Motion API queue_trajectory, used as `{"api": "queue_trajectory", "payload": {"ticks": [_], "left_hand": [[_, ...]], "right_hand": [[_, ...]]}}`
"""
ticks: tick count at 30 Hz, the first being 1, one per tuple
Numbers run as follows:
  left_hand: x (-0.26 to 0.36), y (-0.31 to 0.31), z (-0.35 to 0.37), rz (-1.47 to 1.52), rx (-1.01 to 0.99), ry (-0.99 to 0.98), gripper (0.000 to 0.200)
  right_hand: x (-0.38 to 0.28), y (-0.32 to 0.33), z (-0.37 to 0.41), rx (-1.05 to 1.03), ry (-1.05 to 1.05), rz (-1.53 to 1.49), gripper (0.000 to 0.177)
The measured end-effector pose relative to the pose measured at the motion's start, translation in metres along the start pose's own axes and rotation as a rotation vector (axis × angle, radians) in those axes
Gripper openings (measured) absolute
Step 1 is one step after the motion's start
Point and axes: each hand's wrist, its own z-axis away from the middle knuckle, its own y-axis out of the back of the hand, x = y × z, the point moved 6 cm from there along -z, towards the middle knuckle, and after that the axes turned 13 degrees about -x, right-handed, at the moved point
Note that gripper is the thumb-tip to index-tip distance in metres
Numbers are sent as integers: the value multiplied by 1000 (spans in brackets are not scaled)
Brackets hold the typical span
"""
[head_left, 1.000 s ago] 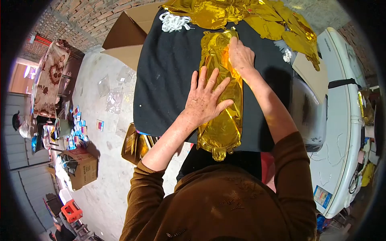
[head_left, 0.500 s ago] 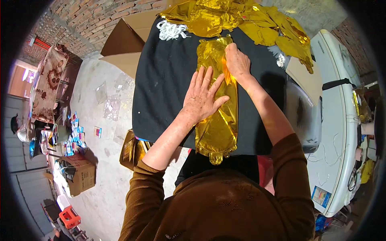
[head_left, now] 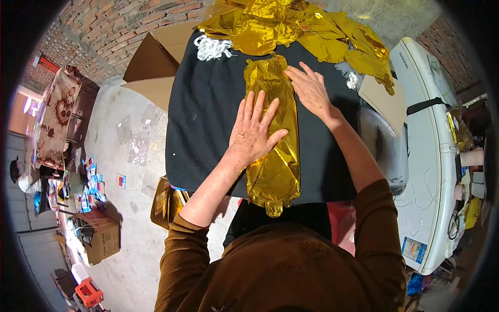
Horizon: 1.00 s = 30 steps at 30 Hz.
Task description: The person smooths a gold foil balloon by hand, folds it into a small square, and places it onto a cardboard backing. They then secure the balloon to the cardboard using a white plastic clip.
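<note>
A flat gold foil balloon (head_left: 278, 171) lies lengthwise on the black-covered table (head_left: 202, 119), its tabbed lower end hanging slightly past the near edge. My left hand (head_left: 254, 127) rests flat across the middle of the balloon, fingers spread. At the balloon's upper right edge is my right hand (head_left: 310, 88), fingers stretched out and apart, the fingertips touching or just above the foil. More gold foil balloons (head_left: 265, 31) are heaped along the far side of the table. A bundle of white string (head_left: 213, 48) sits at the far left, near the pile.
An open cardboard box (head_left: 156, 62) stands beyond the table's left corner. Below the left edge is a small box with gold foil (head_left: 169, 200). On the right are a clear plastic bin (head_left: 382, 140), a cardboard piece (head_left: 383, 101) and a long white appliance (head_left: 429, 182).
My right hand has gone from pinching the foil's upper right edge to fingers stretched out. My left hand stays flat on the balloon. The whole view has shifted slightly.
</note>
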Motion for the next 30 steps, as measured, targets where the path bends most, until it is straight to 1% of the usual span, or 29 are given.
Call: {"api": "queue_trajectory", "payload": {"ticks": [3, 6, 13, 18, 21, 25, 27, 30], "left_hand": [[0, 0, 0, -6, 2, -2, 80], [0, 0, 0, -23, -26, 4, 78], [0, 0, 0, -14, -22, 12, 74], [-1, 0, -1, -1, -28, 18, 74], [-1, 0, -1, -7, -39, 21, 76], [-1, -1, -1, -12, -29, 24, 77], [1, 2, -1, -25, 14, 11, 76], [0, 1, 0, -31, 12, 8, 76]], "right_hand": [[-4, 0, 1, 11, 3, 14, 49], [-5, -2, -1, -40, 43, 6, 52], [-7, -4, -3, -114, 40, -14, 46], [3, -5, -5, -140, 75, -89, 44], [7, -4, -10, -197, 81, -105, 43], [3, 1, -12, -184, 69, -138, 47], [1, 3, -11, -175, 59, -170, 50], [-1, 3, -10, -122, 79, -149, 49]]}}
